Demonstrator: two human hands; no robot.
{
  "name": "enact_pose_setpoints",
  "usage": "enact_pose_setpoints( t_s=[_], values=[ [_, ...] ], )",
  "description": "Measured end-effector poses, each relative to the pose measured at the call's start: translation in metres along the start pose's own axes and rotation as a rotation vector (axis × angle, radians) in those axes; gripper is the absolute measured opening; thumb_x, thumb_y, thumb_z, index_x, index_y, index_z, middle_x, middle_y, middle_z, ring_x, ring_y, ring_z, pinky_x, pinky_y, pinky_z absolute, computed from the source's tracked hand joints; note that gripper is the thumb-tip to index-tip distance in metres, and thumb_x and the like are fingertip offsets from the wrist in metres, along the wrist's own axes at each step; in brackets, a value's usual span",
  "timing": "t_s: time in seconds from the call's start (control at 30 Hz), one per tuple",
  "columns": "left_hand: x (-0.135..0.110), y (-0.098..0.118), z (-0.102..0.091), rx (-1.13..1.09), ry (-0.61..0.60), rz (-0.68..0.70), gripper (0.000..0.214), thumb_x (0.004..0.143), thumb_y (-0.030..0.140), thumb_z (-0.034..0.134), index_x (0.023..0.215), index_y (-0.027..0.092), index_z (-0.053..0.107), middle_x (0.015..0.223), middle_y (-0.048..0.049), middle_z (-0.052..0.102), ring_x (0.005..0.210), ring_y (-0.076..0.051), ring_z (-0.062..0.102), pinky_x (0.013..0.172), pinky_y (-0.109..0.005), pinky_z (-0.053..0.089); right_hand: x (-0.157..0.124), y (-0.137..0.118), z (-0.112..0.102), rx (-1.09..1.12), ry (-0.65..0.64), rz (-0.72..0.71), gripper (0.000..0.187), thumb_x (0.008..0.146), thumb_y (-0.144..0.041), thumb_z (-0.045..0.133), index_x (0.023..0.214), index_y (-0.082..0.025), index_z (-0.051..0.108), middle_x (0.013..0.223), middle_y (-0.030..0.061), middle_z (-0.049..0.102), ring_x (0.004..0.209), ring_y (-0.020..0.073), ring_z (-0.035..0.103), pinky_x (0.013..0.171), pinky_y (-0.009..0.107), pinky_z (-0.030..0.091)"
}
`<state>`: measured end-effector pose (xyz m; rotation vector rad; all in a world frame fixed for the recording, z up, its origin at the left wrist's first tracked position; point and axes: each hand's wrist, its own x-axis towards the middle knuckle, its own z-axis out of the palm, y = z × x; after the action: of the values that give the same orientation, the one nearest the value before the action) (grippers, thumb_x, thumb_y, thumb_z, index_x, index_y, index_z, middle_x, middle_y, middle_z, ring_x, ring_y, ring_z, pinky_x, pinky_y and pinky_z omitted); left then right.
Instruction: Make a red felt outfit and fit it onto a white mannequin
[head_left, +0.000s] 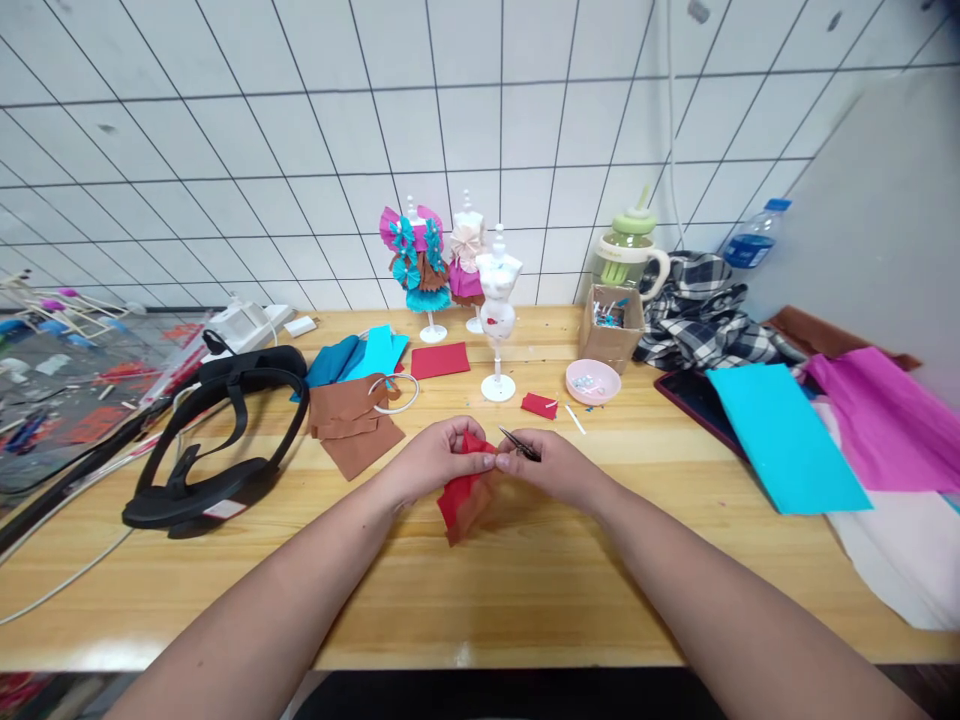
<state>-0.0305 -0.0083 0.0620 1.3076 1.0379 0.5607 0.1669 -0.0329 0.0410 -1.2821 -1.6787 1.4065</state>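
Observation:
Over the middle of the table, my left hand (448,458) pinches a ruffled piece of red crepe paper (459,497). It hangs down below the fingers and its lower edge is slightly blurred. My right hand (553,462) meets the left at the gathered edge of the paper, thumb and finger closed on it. A slim dark metal tool with a pointed tip (517,442) is also held in that hand; I cannot tell whether it is tweezers or small scissors. Just beyond the hands stands a bare white mini dress form (498,290) with a red mark at its waist.
Two dressed forms (420,265) stand behind. Brown paper (360,455), a metal ring (405,408) and a black headset (225,440) lie left. A pink bowl (593,396), cardboard box (626,345), green-lidded cup (630,240) and turquoise paper (787,435) are right.

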Motion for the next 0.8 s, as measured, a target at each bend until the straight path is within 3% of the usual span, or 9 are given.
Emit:
enact_pose_setpoints(
  t_s=[0.27, 0.37, 0.43, 0.47, 0.53, 0.6, 0.63, 0.73, 0.8],
  values=[
    [0.000, 0.004, -0.014, -0.032, -0.174, 0.008, 0.041, 0.061, 0.033, 0.084, 0.093, 0.014, 0.067, 0.088, -0.0047, 0.073, 0.077, -0.017, 0.065, 0.072, -0.028, 0.048, 0.004, 0.003, -0.006, 0.521, 0.206, 0.049, 0.027, 0.077, -0.043, 0.068, 0.089, -0.021, 0.057, 0.048, -0.0121, 0.033, 0.038, 0.0054, 0.023, 0.037, 0.018, 0.021],
    [-0.001, 0.009, -0.031, -0.124, 0.064, 0.149, 0.038, 0.065, 0.032, 0.081, 0.096, 0.013, 0.068, 0.093, -0.0067, 0.074, 0.086, -0.020, 0.067, 0.082, -0.031, 0.049, 0.001, 0.001, -0.003, 0.850, 0.027, 0.185, 0.025, 0.083, -0.041, 0.063, 0.097, -0.021, 0.057, 0.056, -0.0077, 0.052, 0.041, 0.0068, 0.043, 0.045, 0.019, 0.039],
    [-0.001, 0.012, -0.042, -0.232, 0.225, 0.273, 0.038, 0.070, 0.032, 0.078, 0.101, 0.015, 0.066, 0.099, -0.0067, 0.073, 0.092, -0.021, 0.067, 0.086, -0.032, 0.049, 0.001, 0.002, 0.003, 0.920, -0.197, 0.292, 0.021, 0.084, -0.039, 0.061, 0.091, -0.019, 0.057, 0.088, 0.0043, 0.068, 0.070, 0.0131, 0.065, 0.067, 0.028, 0.052],
    [-0.001, 0.013, -0.047, -0.259, 0.281, 0.323, 0.038, 0.071, 0.031, 0.077, 0.103, 0.015, 0.065, 0.101, -0.0067, 0.073, 0.094, -0.021, 0.067, 0.086, -0.031, 0.049, 0.002, 0.003, 0.006, 0.887, -0.255, 0.311, 0.021, 0.085, -0.039, 0.060, 0.087, -0.019, 0.056, 0.104, 0.0090, 0.068, 0.086, 0.0169, 0.068, 0.078, 0.033, 0.052],
    [0.000, 0.013, -0.052, -0.264, 0.341, 0.355, 0.037, 0.071, 0.031, 0.077, 0.102, 0.016, 0.064, 0.101, -0.0065, 0.073, 0.091, -0.020, 0.067, 0.084, -0.030, 0.050, 0.006, 0.006, 0.009, 0.690, -0.103, 0.215, 0.023, 0.085, -0.042, 0.058, 0.084, -0.019, 0.056, 0.119, 0.0116, 0.063, 0.103, 0.0211, 0.065, 0.088, 0.039, 0.049],
    [0.001, 0.010, -0.050, -0.242, 0.324, 0.308, 0.038, 0.070, 0.031, 0.078, 0.102, 0.015, 0.064, 0.098, -0.0065, 0.073, 0.086, -0.019, 0.067, 0.080, -0.029, 0.051, 0.011, 0.011, 0.004, 0.396, 0.257, 0.003, 0.027, 0.085, -0.047, 0.056, 0.084, -0.020, 0.058, 0.121, 0.0114, 0.062, 0.110, 0.0223, 0.060, 0.092, 0.040, 0.047],
    [0.002, 0.009, -0.046, -0.231, 0.297, 0.274, 0.039, 0.070, 0.032, 0.078, 0.102, 0.015, 0.063, 0.097, -0.0065, 0.073, 0.084, -0.018, 0.067, 0.078, -0.029, 0.051, 0.013, 0.012, -0.001, 0.312, 0.357, -0.072, 0.027, 0.085, -0.047, 0.056, 0.087, -0.020, 0.059, 0.125, 0.0107, 0.060, 0.115, 0.0224, 0.056, 0.095, 0.039, 0.045],
    [0.004, 0.005, -0.030, -0.181, 0.180, 0.195, 0.044, 0.068, 0.033, 0.080, 0.105, 0.014, 0.063, 0.096, -0.0071, 0.073, 0.084, -0.019, 0.067, 0.078, -0.029, 0.050, 0.014, 0.013, -0.014, 0.207, 0.426, -0.136, 0.030, 0.085, -0.049, 0.054, 0.091, -0.020, 0.060, 0.114, 0.0086, 0.064, 0.085, 0.0167, 0.061, 0.072, 0.030, 0.049],
    [0.003, 0.003, -0.018, -0.120, 0.087, 0.165, 0.047, 0.066, 0.034, 0.081, 0.105, 0.014, 0.063, 0.097, -0.0072, 0.073, 0.086, -0.020, 0.067, 0.079, -0.029, 0.050, 0.010, 0.009, -0.016, 0.316, 0.355, -0.056, 0.035, 0.082, -0.052, 0.056, 0.095, -0.020, 0.059, 0.097, 0.0056, 0.065, 0.052, 0.0079, 0.046, 0.045, 0.022, 0.037]
  ],
)
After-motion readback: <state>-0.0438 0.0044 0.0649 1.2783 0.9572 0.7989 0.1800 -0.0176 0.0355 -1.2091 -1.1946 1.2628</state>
